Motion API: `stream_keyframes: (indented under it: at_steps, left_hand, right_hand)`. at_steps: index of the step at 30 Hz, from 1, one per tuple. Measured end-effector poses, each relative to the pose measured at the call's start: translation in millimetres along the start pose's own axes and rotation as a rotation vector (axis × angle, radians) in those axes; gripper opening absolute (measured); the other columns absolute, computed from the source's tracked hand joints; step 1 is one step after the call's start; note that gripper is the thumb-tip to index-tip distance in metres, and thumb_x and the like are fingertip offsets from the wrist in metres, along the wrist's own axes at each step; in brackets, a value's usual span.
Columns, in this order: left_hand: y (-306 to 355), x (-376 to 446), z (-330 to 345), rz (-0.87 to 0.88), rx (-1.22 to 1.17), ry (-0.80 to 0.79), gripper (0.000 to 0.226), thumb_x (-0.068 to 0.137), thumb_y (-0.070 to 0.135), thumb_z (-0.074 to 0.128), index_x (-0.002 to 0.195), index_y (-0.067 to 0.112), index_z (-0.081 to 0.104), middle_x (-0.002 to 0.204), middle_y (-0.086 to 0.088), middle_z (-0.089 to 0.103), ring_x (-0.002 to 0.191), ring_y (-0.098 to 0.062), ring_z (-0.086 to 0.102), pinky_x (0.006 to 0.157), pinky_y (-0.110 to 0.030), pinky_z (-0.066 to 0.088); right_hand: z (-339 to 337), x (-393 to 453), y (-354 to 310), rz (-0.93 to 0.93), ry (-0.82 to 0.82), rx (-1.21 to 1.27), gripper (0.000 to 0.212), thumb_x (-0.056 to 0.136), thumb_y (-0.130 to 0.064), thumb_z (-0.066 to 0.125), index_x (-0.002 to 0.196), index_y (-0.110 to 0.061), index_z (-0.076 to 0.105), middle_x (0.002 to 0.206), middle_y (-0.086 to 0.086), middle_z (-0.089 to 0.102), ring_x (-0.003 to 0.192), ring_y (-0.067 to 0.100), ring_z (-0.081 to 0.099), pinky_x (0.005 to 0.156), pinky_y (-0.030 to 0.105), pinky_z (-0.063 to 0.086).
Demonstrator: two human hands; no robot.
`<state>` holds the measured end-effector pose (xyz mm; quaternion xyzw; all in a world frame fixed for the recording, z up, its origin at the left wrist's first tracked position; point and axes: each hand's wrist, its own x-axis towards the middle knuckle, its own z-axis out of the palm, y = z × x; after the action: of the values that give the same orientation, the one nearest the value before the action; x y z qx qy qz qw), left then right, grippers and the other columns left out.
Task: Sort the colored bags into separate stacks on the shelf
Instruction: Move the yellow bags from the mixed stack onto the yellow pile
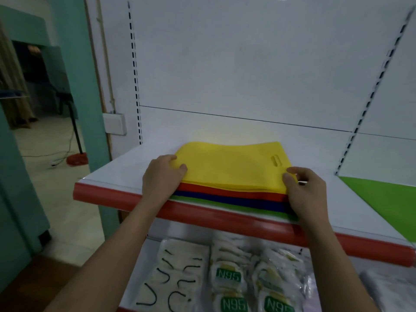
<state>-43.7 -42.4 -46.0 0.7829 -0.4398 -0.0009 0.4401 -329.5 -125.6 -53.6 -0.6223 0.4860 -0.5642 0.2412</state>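
Note:
A pile of flat colored bags lies on the white shelf (pixel 126 172). Yellow bags (pixel 231 167) are on top, with a slot handle at their right end. Under them show edges of red bags (pixel 227 192), blue bags (pixel 238 200) and green bags (pixel 225 206). My left hand (pixel 162 176) pinches the yellow layer's near left corner, thumb on top. My right hand (pixel 307 192) pinches the yellow layer's near right corner. A separate green bag (pixel 387 199) lies flat on the shelf to the right.
The shelf has a red front lip (pixel 225 217) and a white back panel with slotted uprights (pixel 135 70). Below, a lower shelf holds packets of N95 masks (pixel 227 278). To the left stands a teal pillar (pixel 85 86); beyond it is open floor with a stand.

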Motion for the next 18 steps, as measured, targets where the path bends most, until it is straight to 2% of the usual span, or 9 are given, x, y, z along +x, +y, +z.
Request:
stream_keyframes:
  at_steps: [4, 8, 13, 16, 18]
  left_hand:
    - [-2.9, 2.6, 1.7, 0.0, 0.041, -0.06, 0.063, 0.087, 0.055, 0.06, 0.139, 0.019, 0.052, 0.143, -0.002, 0.051, 0.127, -0.024, 0.049, 0.098, -0.037, 0.04]
    - [-2.7, 2.3, -0.7, -0.007, 0.021, -0.104, 0.066, 0.086, 0.06, 0.059, 0.137, 0.02, 0.053, 0.144, 0.0, 0.049, 0.127, -0.024, 0.049, 0.099, -0.039, 0.039]
    - [-5.8, 3.7, -3.0, -0.016, -0.07, -0.127, 0.058, 0.078, 0.061, 0.068, 0.124, 0.026, 0.063, 0.14, 0.004, 0.052, 0.124, -0.021, 0.051, 0.098, -0.037, 0.04]
    - [-7.5, 7.5, -6.5, -0.072, -0.257, -0.185, 0.069, 0.058, 0.061, 0.071, 0.114, 0.02, 0.068, 0.131, 0.0, 0.059, 0.118, -0.02, 0.056, 0.1, -0.039, 0.045]
    - [-7.0, 9.2, -8.0, -0.084, -0.345, -0.198, 0.068, 0.054, 0.057, 0.072, 0.105, 0.012, 0.071, 0.121, -0.002, 0.065, 0.111, -0.021, 0.06, 0.094, -0.036, 0.048]
  right_hand:
    - [0.5, -1.3, 10.2, -0.035, 0.04, -0.027, 0.019, 0.097, -0.016, 0.052, 0.108, -0.019, 0.067, 0.106, 0.014, 0.062, 0.08, 0.023, 0.048, 0.071, 0.033, 0.036]
    - [-0.5, -3.5, 5.8, -0.077, 0.087, -0.113, 0.029, 0.098, -0.004, 0.044, 0.115, -0.012, 0.067, 0.108, 0.002, 0.049, 0.085, 0.026, 0.051, 0.075, 0.028, 0.033]
    - [-0.4, -3.4, 7.0, -0.065, 0.088, -0.115, 0.031, 0.098, -0.003, 0.044, 0.117, -0.009, 0.067, 0.108, 0.002, 0.048, 0.077, 0.023, 0.048, 0.073, 0.029, 0.033]
    - [-0.4, -4.6, 4.8, -0.061, 0.094, -0.094, 0.031, 0.097, -0.003, 0.044, 0.116, -0.01, 0.069, 0.108, 0.001, 0.049, 0.067, 0.016, 0.046, 0.069, 0.026, 0.032]
    - [-0.6, -5.3, 1.4, -0.056, 0.092, -0.089, 0.032, 0.096, -0.002, 0.045, 0.113, -0.012, 0.07, 0.107, 0.001, 0.05, 0.072, 0.019, 0.05, 0.066, 0.027, 0.034]
